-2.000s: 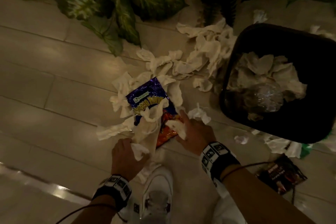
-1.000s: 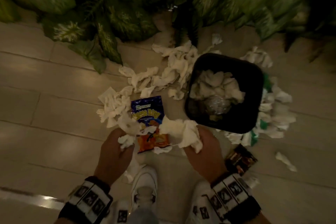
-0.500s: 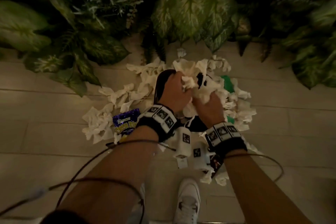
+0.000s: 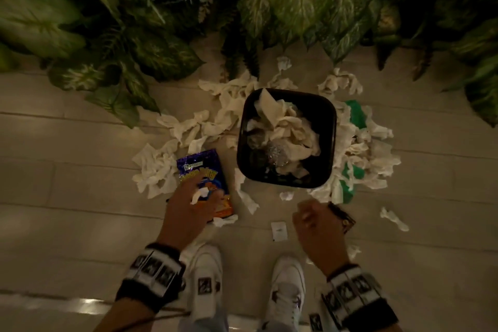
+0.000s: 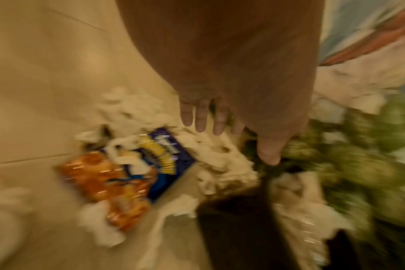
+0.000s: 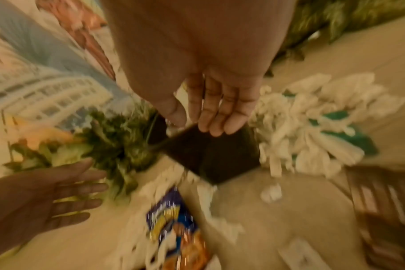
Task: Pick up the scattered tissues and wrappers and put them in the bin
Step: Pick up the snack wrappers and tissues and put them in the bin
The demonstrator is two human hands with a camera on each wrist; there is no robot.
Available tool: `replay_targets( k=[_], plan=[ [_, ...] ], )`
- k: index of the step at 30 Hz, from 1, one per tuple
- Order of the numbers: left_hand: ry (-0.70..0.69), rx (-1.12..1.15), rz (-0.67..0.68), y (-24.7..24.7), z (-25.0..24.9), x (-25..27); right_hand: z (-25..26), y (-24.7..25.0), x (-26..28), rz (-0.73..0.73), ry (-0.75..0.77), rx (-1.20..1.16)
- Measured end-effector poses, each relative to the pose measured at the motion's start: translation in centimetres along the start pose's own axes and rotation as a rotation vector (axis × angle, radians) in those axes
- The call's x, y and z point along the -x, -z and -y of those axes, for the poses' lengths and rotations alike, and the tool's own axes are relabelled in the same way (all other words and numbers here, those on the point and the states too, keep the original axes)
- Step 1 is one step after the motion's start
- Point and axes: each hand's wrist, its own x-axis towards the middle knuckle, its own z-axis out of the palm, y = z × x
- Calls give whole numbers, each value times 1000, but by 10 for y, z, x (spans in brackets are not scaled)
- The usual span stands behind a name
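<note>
Left of the bin (image 4: 287,140), a blue-and-orange wrapper (image 4: 200,170) lies flat on the floor (image 4: 67,183), its long axis running from the plants' side toward the person's shoes. The left hand (image 4: 188,213) hangs directly over the wrapper's near, orange end. Its fingers (image 5: 200,117) are straight and spread and hold nothing, as the left wrist view shows. A small tissue scrap (image 4: 200,194) lies on the wrapper just beyond the fingertips.

The right hand (image 4: 316,224) is below the bin's near rim, beside a dark wrapper (image 4: 342,217). Its fingers are relaxed and empty. It is farther from the blue wrapper than the left hand is.

The bin is partly filled with tissues. More tissues (image 4: 159,167) lie on the floor left of the bin, beyond it and to its right.

Judgement: the left hand is placed to take the blue wrapper. The reach runs forward and down along the wrapper's long axis. The bin lies a short carry to the right of that grasp point.
</note>
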Motion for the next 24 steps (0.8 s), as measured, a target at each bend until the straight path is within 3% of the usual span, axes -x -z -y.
replay_targets(
  k=[4, 8, 11, 16, 20, 24],
  plan=[
    [217, 92, -80, -13, 83, 10, -26, -78, -1, 381, 15, 165],
    [184, -134, 18, -55, 155, -27, -38, -149, -41, 607, 54, 420],
    [159, -390, 74, -87, 173, -74, -48, -183, -82, 615, 34, 475],
    [130, -539, 68, -118, 172, -135, -64, -199, -120, 526, 92, 369],
    [112, -539, 99, -121, 178, -150, -75, -188, -127, 514, 170, 419],
    [15, -614, -28, -117, 184, -142, -77, -180, -129, 403, 133, 333]
  ],
)
